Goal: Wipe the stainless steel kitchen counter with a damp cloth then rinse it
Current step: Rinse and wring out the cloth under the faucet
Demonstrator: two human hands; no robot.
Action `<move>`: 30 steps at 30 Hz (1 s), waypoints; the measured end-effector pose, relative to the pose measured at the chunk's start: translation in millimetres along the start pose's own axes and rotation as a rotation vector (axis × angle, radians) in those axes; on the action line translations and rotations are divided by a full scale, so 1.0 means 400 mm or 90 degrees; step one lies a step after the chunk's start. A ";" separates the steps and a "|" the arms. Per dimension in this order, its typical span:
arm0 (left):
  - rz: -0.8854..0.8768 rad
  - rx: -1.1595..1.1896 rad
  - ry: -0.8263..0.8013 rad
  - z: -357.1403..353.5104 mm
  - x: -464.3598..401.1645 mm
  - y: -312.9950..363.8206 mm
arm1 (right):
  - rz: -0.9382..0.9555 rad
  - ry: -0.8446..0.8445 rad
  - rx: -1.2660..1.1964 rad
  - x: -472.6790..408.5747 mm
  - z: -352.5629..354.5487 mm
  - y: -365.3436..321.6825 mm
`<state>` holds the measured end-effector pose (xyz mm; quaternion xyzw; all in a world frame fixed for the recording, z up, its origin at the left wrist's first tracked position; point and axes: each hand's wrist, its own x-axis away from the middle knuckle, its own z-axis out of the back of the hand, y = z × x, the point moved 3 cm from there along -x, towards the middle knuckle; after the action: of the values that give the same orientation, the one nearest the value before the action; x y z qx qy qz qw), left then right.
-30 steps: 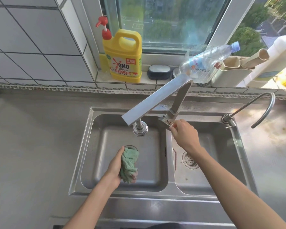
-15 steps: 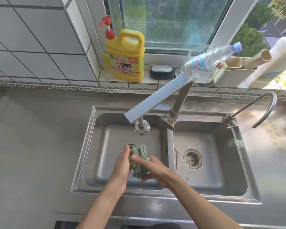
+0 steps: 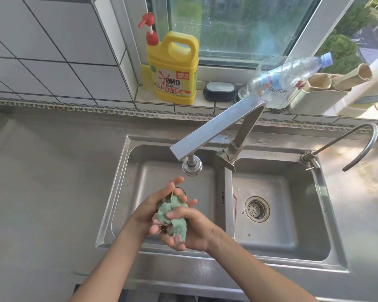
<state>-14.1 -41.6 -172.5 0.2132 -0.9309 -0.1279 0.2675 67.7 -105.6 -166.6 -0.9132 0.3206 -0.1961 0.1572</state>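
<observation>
Both hands were clamped on the crumpled green cloth (image 3: 172, 216), left hand (image 3: 155, 205) and right hand (image 3: 192, 227) wringing it over the left steel sink basin (image 3: 122, 192) beneath the square faucet (image 3: 212, 127), so rinsing looked underway, the grey steel worktop (image 3: 52, 171) seemingly wiped.

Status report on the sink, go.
Left hand and right hand both grip green cloth. Cloth over left basin, below faucet head. Nothing obstructing.
</observation>
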 end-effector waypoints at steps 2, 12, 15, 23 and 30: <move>-0.002 -0.069 0.048 0.016 -0.016 0.015 | -0.033 0.082 0.045 0.006 0.021 0.000; -0.006 -0.303 0.397 0.107 -0.139 -0.011 | -0.240 0.462 0.681 -0.021 0.122 -0.043; -0.022 -0.499 0.502 0.116 -0.170 -0.016 | -0.270 0.481 0.907 -0.054 0.146 -0.042; 0.073 -0.643 0.617 0.178 -0.200 -0.034 | -0.292 0.513 1.190 -0.072 0.171 -0.005; 0.142 -0.689 0.613 0.174 -0.199 -0.055 | -0.348 0.448 1.271 -0.062 0.178 -0.007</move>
<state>15.5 -15.1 -272.9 -0.0125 -0.5331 -0.4339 0.7262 84.2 -75.9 -234.2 -0.3077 -0.1694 -0.6462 0.6775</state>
